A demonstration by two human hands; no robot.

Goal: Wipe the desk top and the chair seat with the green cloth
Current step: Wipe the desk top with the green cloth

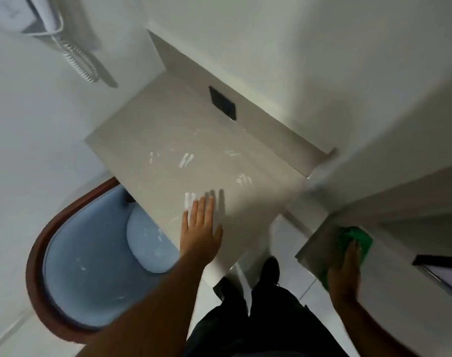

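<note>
Fingers of the left hand (201,225) lie flat and spread on the counter (168,130), empty, likely for support. At four o'clock the right hand (344,269) presses the green cloth (358,240) onto a separate ledge (320,243). White smears (186,159) streak the counter; the blue chair seat (96,274) waits at eight o'clock, partly tucked under.

The left hand (201,228) lies flat, palm down, fingers straight and together, its bare forearm stretched forward. The right hand (346,269) is out to the side, palm down, fingers curled.
</note>
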